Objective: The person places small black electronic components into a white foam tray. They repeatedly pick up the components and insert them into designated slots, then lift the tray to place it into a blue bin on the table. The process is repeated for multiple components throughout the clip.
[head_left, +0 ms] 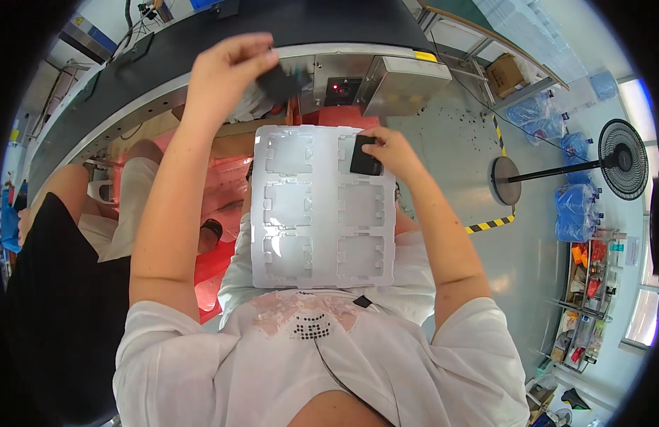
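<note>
A white plastic tray (325, 213) with two columns of moulded compartments lies across my lap. My right hand (390, 151) grips a black rectangular piece (365, 158) between thumb and fingers, over the tray's far right compartment. I cannot tell whether that piece rests on the tray floor. Raised beyond the tray's far left corner, my left hand (233, 65) pinches a dark flat piece (281, 84) by its edge. This piece is smeared by motion, so its kind does not show. The other compartments, such as the middle left one (288, 204), show bare plastic.
A dark conveyor belt (329, 27) runs along the far side, with a metal box (407, 84) and a red-lit panel (339, 90) at its edge. A person in black (73, 306) sits close at my left. A standing fan (623, 159) and a stocked shelf (585, 306) are at right.
</note>
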`<state>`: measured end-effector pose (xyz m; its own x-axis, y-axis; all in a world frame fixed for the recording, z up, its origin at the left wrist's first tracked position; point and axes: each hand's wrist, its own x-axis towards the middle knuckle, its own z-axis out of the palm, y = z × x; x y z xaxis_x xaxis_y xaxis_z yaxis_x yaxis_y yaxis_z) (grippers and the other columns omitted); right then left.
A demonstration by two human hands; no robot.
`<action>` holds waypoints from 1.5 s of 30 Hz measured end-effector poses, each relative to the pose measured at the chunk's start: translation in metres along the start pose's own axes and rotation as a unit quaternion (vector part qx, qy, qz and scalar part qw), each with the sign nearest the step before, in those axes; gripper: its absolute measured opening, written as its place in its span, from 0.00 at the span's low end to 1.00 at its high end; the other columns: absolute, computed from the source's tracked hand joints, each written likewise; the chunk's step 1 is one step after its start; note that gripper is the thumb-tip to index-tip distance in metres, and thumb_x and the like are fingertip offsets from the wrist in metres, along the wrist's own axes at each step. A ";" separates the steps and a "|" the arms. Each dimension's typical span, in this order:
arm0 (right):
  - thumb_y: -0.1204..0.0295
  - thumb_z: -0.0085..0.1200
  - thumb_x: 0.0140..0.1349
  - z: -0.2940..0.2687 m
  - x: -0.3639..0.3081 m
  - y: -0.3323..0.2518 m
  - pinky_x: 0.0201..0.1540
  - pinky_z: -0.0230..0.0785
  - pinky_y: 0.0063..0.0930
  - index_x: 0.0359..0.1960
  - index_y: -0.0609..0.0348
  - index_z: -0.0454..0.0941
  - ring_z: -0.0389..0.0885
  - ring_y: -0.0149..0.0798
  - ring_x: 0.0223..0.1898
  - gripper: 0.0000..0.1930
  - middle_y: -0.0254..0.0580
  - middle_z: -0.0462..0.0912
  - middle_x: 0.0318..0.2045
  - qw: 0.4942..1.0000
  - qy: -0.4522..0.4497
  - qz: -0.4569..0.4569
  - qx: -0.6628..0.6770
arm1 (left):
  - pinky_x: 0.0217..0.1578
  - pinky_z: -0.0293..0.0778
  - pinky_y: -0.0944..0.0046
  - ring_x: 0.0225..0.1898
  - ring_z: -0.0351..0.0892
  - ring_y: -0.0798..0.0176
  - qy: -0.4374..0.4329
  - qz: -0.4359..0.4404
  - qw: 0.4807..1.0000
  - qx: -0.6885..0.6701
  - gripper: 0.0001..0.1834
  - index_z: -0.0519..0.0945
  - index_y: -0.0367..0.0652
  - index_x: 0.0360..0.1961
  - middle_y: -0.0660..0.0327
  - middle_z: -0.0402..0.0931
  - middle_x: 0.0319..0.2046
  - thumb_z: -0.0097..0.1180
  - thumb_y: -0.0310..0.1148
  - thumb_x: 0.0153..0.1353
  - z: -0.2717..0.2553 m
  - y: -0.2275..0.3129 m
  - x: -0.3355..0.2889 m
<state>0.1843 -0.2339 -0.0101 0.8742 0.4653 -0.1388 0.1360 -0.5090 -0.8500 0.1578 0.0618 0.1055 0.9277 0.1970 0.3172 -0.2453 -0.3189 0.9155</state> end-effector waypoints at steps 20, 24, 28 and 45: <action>0.82 0.51 0.56 0.031 -0.043 -0.059 0.47 0.69 0.34 0.39 0.63 0.78 0.76 0.50 0.44 0.09 0.51 0.76 0.43 0.894 0.321 -0.260 -0.173 | 0.58 0.55 0.43 0.61 0.56 0.42 0.003 0.097 0.898 0.429 0.36 0.62 0.41 0.61 0.44 0.54 0.61 0.56 0.49 0.57 0.052 -0.126 -0.121; 0.81 0.51 0.56 0.005 0.006 -0.102 0.41 0.70 0.31 0.38 0.61 0.78 0.76 0.45 0.38 0.09 0.47 0.76 0.38 0.869 0.336 -0.332 -0.145 | 0.61 0.50 0.40 0.64 0.49 0.37 -0.080 -0.020 0.908 0.411 0.43 0.61 0.36 0.62 0.40 0.50 0.63 0.58 0.55 0.53 0.048 -0.118 -0.121; 0.73 0.51 0.58 -0.023 0.080 -0.133 0.41 0.69 0.33 0.40 0.59 0.78 0.76 0.42 0.39 0.09 0.46 0.77 0.39 0.839 0.365 -0.358 -0.186 | 0.60 0.54 0.42 0.64 0.51 0.38 -0.131 0.025 0.928 0.348 0.43 0.64 0.36 0.59 0.42 0.52 0.63 0.64 0.50 0.48 0.033 -0.127 -0.102; 0.56 0.64 0.47 -0.097 0.238 -0.137 0.47 0.68 0.42 0.46 0.56 0.80 0.79 0.49 0.45 0.26 0.52 0.80 0.43 0.891 0.312 0.014 -0.330 | 0.57 0.64 0.48 0.54 0.70 0.40 -0.406 0.258 0.616 0.624 0.25 0.72 0.22 0.47 0.35 0.65 0.54 0.50 0.35 0.55 0.041 -0.094 -0.106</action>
<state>0.4193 -0.1240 0.1224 0.9423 0.0570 0.3298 0.1743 -0.9248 -0.3381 0.0945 0.0326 -0.0248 0.7759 -0.5966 -0.2053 -0.6292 -0.7084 -0.3196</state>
